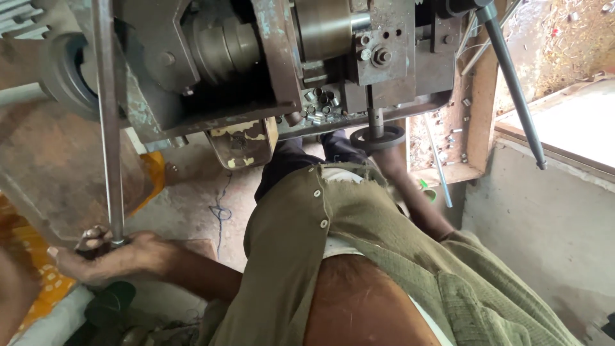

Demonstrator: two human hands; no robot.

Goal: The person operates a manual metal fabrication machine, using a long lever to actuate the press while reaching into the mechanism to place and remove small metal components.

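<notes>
Under the old lathe, low at left: left hand (pixel 106 256) closed around long steel rod (pixel 109 122).
Rod axis nearly upright, rising from fist; right hand (pixel 382 154) far across at black handwheel (pixel 378 138), grip unclear.

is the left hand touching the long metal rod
Touching: the head view shows the left hand with its fingers wrapped around the lower end of the long metal rod.
</notes>
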